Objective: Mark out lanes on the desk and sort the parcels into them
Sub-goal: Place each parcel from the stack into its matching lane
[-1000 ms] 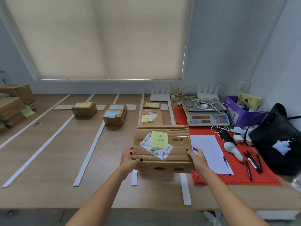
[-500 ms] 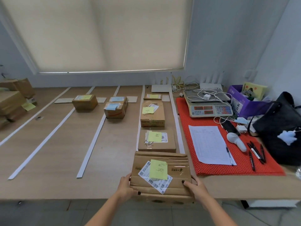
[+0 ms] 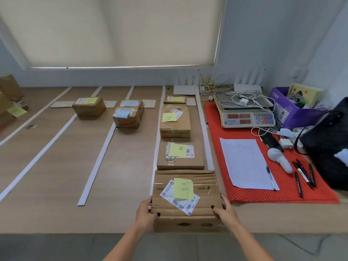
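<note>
1. Gripping the parcel by its two short ends, the left hand and right hand each curl their fingers round an end, thumbs on the top face.
2. It sits at the near edge of the desk, in the rightmost lane, its long axis running left to right between the hands, each about equally near it.
3. A yellow sticky note and a shipping label lie on its top.
4. Its far edge lies just behind the flat parcel; whether they touch I cannot tell. Two more boxes line up farther back in that lane.
5. White strips bound the lane; the parcel's ends overlap both, so it probably needs squaring up or releasing next.
6. To the right lie a red mat, a sheet of paper, pens and a scale.
</note>
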A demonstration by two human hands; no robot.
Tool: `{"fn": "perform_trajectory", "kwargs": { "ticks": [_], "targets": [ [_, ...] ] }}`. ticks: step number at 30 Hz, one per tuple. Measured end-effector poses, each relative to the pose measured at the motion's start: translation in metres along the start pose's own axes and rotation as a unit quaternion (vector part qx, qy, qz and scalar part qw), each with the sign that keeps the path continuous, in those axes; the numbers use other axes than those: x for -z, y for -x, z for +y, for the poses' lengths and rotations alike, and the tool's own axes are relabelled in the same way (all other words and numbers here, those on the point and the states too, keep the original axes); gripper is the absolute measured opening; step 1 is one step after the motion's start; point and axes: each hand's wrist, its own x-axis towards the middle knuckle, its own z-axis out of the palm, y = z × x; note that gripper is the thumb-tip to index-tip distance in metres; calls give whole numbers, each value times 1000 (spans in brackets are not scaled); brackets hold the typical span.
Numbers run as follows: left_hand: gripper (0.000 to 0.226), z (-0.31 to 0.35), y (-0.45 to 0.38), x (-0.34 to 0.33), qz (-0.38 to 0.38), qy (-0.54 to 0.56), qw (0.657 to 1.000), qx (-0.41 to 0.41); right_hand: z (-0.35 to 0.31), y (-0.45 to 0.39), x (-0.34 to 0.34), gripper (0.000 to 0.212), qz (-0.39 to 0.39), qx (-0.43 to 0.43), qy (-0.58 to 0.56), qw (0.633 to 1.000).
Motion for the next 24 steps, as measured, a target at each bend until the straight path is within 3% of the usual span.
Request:
{"fn": "perform_trajectory", "kwargs": {
  "ticks": [7,11,16,24],
  "targets": [
    [65,9,-13,0,0,-21,1000,-4,-14,-8,-3,61,-4,17,58,998],
    [65,34,-14,12,25,-36,999,-1,-36,-6,2,66,39,56,112,991],
    [57,85,-24,49,78,-57,993,-75,-94,-12,3,67,44,121,136,982],
    [54,144,-52,144,104,-19,983,-148,-202,-11,-87,62,12,217,166,962]
  ]
}}
